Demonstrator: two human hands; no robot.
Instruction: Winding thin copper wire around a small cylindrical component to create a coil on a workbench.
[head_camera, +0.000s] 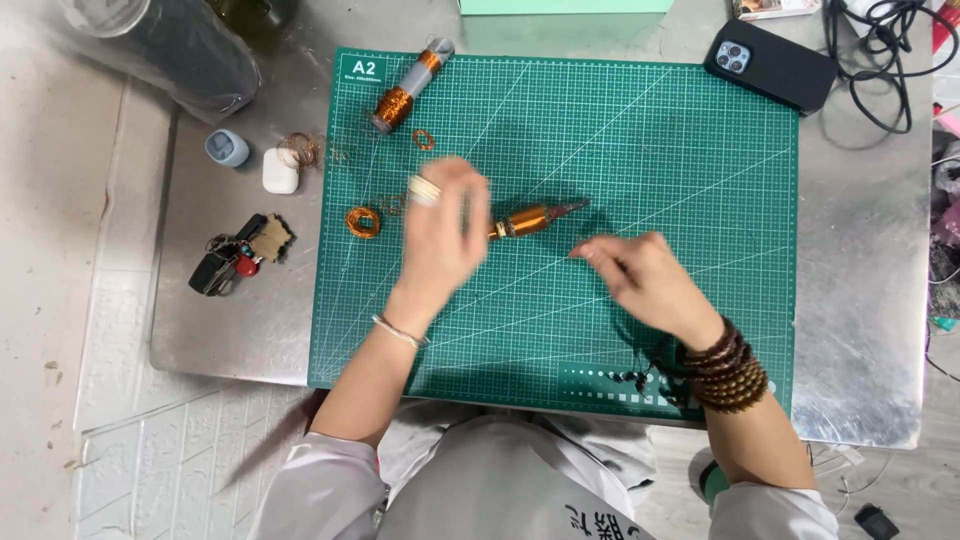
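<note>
My left hand (445, 235) is closed around the near end of a slim tool wound with copper wire (535, 218), held just above the green cutting mat (650, 130). The hand is blurred and wears a pale ring. My right hand (645, 278) hovers to the right of the tool, fingertips pinched together; I cannot tell whether a thin wire runs between them. A wooden bead bracelet wraps the right wrist.
A grey spool of copper wire (405, 88) lies at the mat's top left, with small copper coils (363, 221) nearby. Earbud cases (280, 170) and keys (235, 258) sit left of the mat. A black phone (770, 65) and cables lie top right.
</note>
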